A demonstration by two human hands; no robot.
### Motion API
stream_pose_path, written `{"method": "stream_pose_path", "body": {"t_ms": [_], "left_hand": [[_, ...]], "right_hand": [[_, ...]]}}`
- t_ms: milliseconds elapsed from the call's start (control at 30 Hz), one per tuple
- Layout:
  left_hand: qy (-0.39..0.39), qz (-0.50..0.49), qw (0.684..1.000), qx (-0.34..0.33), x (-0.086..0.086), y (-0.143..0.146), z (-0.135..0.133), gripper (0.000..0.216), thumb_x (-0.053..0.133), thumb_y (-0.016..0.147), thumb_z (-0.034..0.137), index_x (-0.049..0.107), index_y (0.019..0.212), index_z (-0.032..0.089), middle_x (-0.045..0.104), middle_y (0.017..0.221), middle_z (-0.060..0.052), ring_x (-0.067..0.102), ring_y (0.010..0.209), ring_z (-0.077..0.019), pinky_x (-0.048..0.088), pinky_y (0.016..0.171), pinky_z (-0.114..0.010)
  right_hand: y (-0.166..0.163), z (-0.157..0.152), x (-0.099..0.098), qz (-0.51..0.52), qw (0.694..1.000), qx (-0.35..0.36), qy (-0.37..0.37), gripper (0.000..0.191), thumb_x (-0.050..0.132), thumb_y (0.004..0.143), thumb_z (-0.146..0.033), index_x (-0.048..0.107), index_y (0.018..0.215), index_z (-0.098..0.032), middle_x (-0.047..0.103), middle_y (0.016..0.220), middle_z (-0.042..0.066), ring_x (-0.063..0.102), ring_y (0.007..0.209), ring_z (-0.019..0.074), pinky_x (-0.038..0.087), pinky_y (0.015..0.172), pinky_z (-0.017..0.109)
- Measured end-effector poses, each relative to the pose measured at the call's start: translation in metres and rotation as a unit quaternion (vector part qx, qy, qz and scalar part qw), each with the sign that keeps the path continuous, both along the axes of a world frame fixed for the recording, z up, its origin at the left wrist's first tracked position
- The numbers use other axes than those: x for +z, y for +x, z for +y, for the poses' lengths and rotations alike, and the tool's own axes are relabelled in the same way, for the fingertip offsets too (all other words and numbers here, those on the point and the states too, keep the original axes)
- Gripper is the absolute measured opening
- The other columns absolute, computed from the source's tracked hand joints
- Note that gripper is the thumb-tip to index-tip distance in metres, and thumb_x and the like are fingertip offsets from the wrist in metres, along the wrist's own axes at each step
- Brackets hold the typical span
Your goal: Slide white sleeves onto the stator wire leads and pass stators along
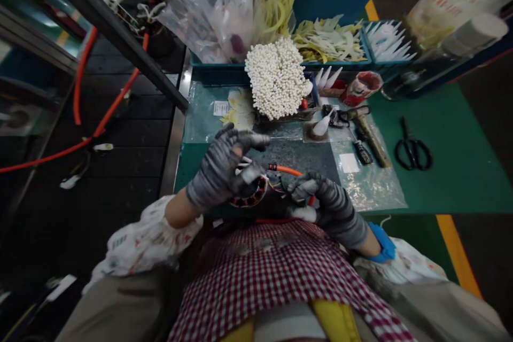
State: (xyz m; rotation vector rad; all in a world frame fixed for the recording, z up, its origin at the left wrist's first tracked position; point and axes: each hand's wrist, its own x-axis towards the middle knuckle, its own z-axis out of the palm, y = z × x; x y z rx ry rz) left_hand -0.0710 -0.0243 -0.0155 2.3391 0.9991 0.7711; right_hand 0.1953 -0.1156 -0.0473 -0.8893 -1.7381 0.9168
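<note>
Both my hands wear grey gloves and meet over a round motor stator (252, 197) with copper windings, held just above my checked apron. My left hand (224, 168) wraps its top and left side, the index finger stretched right. My right hand (324, 200) grips its right side, where orange wires (286, 170) stick out. A thin white strip lies between my left fingers.
On the green table (460, 181) lie black scissors (412, 149), a brass-handled tool (371, 136), a bunch of white tubes (276, 77), and blue bins (332, 8) of yellow and white strips. Plastic bags (216, 16) sit at the back. Orange cables (88, 91) run at left.
</note>
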Motion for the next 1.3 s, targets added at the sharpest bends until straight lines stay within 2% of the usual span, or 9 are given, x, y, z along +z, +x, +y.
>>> {"method": "stream_pose_path", "body": {"t_ms": [133, 300, 433, 533, 633, 733, 800, 1033, 1300], "left_hand": [[0.124, 0.057, 0.989, -0.055, -0.012, 0.005, -0.038, 0.066, 0.06, 0.103, 0.081, 0.076, 0.138, 0.028, 0.086, 0.125, -0.007, 0.076, 0.125, -0.0314, 0.03, 0.139, -0.065], [0.205, 0.059, 0.977, 0.024, -0.04, 0.021, -0.06, 0.023, 0.065, 0.112, 0.034, 0.075, 0.127, 0.021, 0.087, 0.122, -0.008, 0.08, 0.122, -0.0267, 0.051, 0.127, -0.056], [0.24, 0.05, 0.968, 0.06, -0.052, 0.026, -0.067, 0.032, 0.057, 0.115, 0.028, 0.07, 0.142, 0.017, 0.084, 0.135, -0.015, 0.076, 0.136, -0.0271, 0.06, 0.12, -0.049], [0.248, 0.065, 0.965, 0.055, -0.06, 0.01, -0.078, 0.036, 0.054, 0.115, 0.032, 0.069, 0.145, 0.017, 0.081, 0.141, -0.017, 0.07, 0.146, -0.0286, 0.057, 0.123, -0.049], [0.249, 0.033, 0.968, -0.01, -0.059, -0.031, -0.082, 0.038, 0.045, 0.118, 0.038, 0.072, 0.14, 0.02, 0.084, 0.133, -0.012, 0.071, 0.144, -0.0244, 0.052, 0.128, -0.045], [0.13, -0.05, 0.989, 0.05, -0.054, -0.073, -0.058, 0.077, 0.018, 0.115, 0.071, 0.078, 0.124, 0.024, 0.086, 0.124, -0.012, 0.078, 0.127, -0.0277, 0.059, 0.118, -0.048], [-0.021, -0.05, 0.971, 0.234, -0.057, -0.086, -0.022, 0.096, 0.009, 0.104, 0.088, 0.08, 0.107, 0.024, 0.085, 0.12, -0.015, 0.079, 0.116, -0.0312, 0.065, 0.105, -0.048], [-0.171, 0.096, 0.918, 0.345, -0.101, -0.045, 0.111, 0.034, 0.087, 0.082, 0.05, 0.082, 0.094, 0.019, 0.082, 0.117, -0.016, 0.075, 0.121, -0.0366, 0.055, 0.118, -0.047], [-0.249, 0.095, 0.89, 0.37, -0.104, -0.041, 0.135, 0.03, 0.09, 0.081, 0.033, 0.083, 0.106, 0.018, 0.087, 0.113, -0.008, 0.079, 0.107, -0.0286, 0.061, 0.104, -0.038]], "right_hand": [[0.001, -0.001, -0.008, -0.003, 0.997, -0.074, -0.002, 0.021, 0.089, 0.099, -0.043, 0.077, 0.106, -0.027, 0.084, 0.092, 0.0, 0.081, 0.078, 0.0197, 0.07, 0.071, 0.03], [-0.006, -0.001, -0.005, -0.052, 0.989, -0.138, 0.013, 0.019, 0.087, 0.1, -0.042, 0.076, 0.11, -0.03, 0.086, 0.095, 0.001, 0.085, 0.08, 0.0245, 0.074, 0.071, 0.036], [-0.032, 0.012, -0.007, 0.083, 0.975, -0.205, 0.005, 0.02, 0.083, 0.103, -0.044, 0.068, 0.108, -0.032, 0.081, 0.098, 0.002, 0.084, 0.095, 0.0253, 0.075, 0.084, 0.042], [-0.061, 0.022, -0.02, 0.162, 0.963, -0.215, -0.002, 0.019, 0.074, 0.107, -0.048, 0.063, 0.106, -0.033, 0.073, 0.092, 0.001, 0.081, 0.097, 0.0254, 0.074, 0.087, 0.043], [-0.084, 0.027, -0.036, 0.225, 0.964, -0.14, -0.009, 0.022, 0.06, 0.113, -0.054, 0.058, 0.105, -0.033, 0.067, 0.089, 0.001, 0.075, 0.084, 0.0235, 0.071, 0.076, 0.041], [-0.092, 0.032, -0.048, 0.227, 0.973, 0.01, 0.044, 0.019, 0.061, 0.113, -0.053, 0.058, 0.113, -0.034, 0.067, 0.089, -0.001, 0.073, 0.078, 0.0208, 0.068, 0.073, 0.036], [-0.092, 0.039, -0.052, 0.194, 0.973, 0.109, 0.066, 0.02, 0.072, 0.109, -0.05, 0.062, 0.112, -0.033, 0.07, 0.088, -0.003, 0.073, 0.075, 0.0182, 0.066, 0.072, 0.032], [-0.067, 0.05, -0.055, 0.05, 0.975, 0.215, 0.03, 0.018, 0.083, 0.103, -0.041, 0.077, 0.112, -0.027, 0.083, 0.112, 0.006, 0.082, 0.105, 0.0254, 0.071, 0.096, 0.042], [-0.047, 0.033, -0.062, 0.132, 0.98, 0.135, -0.059, 0.014, 0.085, 0.101, -0.036, 0.077, 0.111, -0.029, 0.08, 0.096, 0.001, 0.079, 0.086, 0.02, 0.069, 0.081, 0.035]]}}
